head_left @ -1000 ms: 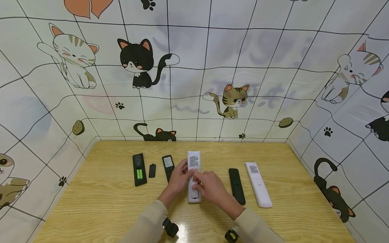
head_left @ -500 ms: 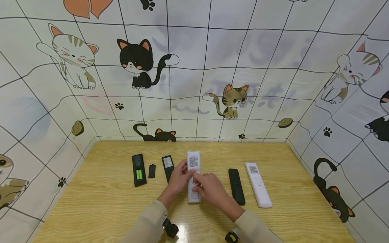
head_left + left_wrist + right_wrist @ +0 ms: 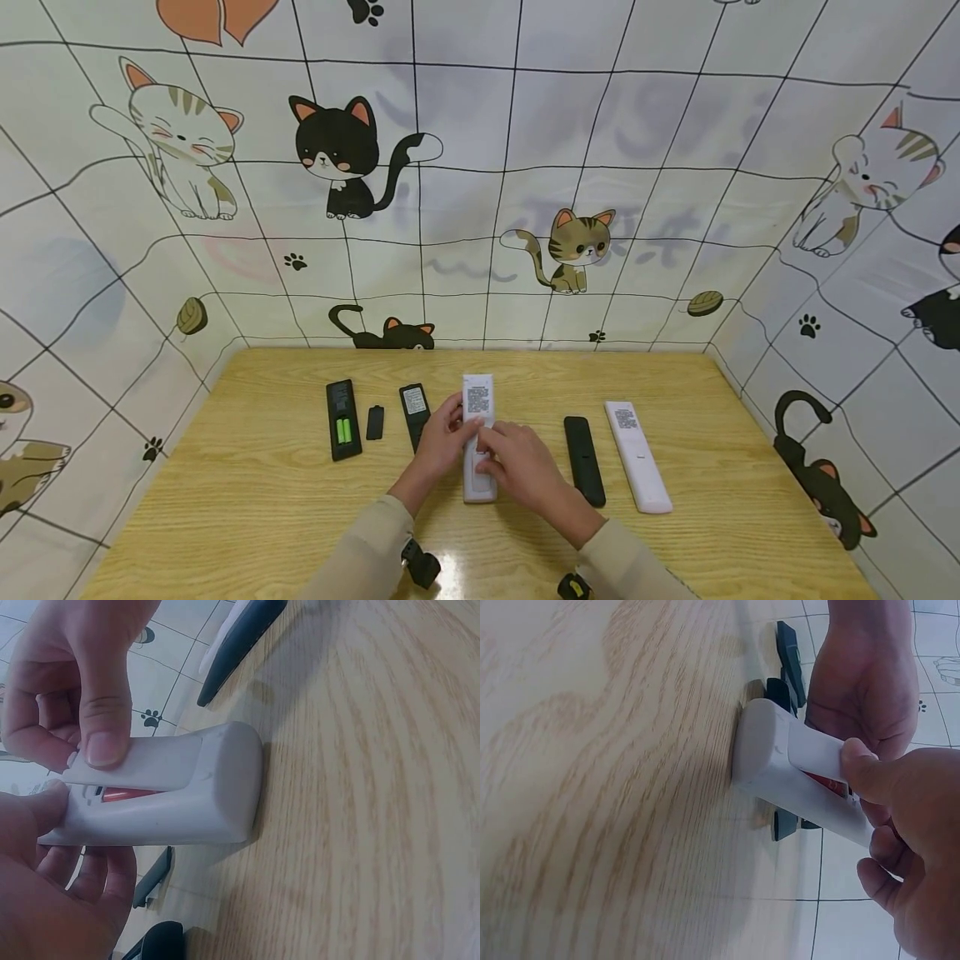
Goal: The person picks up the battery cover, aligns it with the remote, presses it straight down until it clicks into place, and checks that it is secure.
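Note:
A white remote control [image 3: 478, 400] lies back side up at the middle of the table, a printed label near its far end. My left hand [image 3: 441, 437] grips it from the left, thumb on top and fingers beneath, as the left wrist view shows. My right hand [image 3: 525, 462] pinches the white battery cover [image 3: 161, 761], its thumb lying on top. The cover sits tilted over the compartment, its near end down in the remote and the pinched end raised. Through the gap a red battery [image 3: 129, 794] is partly visible.
On the left are a black remote [image 3: 341, 400] with green batteries [image 3: 343, 430], a small black cover [image 3: 375, 422] and a labelled black remote [image 3: 415, 400]. On the right lie another black remote [image 3: 585, 458] and a second white remote [image 3: 639, 458]. Cat-printed cloth surrounds the wooden table [image 3: 247, 500].
The dark line at the near end of the battery cover has faded from sight, so that end sits closer into the remote. Both hands keep nearly the same place.

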`<state>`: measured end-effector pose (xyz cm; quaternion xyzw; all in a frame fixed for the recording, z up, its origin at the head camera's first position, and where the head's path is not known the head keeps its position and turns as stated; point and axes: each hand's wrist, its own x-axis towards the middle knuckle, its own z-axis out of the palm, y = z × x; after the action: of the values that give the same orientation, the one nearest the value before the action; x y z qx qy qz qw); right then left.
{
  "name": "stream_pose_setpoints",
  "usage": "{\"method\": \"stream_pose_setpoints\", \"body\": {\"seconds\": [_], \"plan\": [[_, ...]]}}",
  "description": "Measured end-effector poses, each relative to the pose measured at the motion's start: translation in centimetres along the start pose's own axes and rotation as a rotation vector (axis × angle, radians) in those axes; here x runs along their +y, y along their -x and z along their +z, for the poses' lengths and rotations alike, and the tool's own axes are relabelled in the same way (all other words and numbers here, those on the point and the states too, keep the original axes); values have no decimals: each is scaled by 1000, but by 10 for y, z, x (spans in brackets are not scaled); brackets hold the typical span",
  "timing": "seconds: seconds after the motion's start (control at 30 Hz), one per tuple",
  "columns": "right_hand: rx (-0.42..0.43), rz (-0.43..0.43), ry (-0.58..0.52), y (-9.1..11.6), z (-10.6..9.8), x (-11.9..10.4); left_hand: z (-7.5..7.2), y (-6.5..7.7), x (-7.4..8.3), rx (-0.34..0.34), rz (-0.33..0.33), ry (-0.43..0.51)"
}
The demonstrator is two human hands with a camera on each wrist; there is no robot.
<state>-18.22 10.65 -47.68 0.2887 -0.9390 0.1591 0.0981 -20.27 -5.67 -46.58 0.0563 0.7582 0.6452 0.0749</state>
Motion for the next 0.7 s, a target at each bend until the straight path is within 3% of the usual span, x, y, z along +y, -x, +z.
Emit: {"method": "stream_pose_setpoints", "body": {"seconds": [0.13, 0.37, 0.7], "plan": [[-6, 15, -6, 0, -1, 0, 0, 4, 6, 1, 1, 5], [-11, 29, 5, -1, 0, 0, 4, -16, -29, 13, 20, 8], [-6, 31, 25, -2, 1, 0, 3, -14, -31, 20, 45, -9]]}}
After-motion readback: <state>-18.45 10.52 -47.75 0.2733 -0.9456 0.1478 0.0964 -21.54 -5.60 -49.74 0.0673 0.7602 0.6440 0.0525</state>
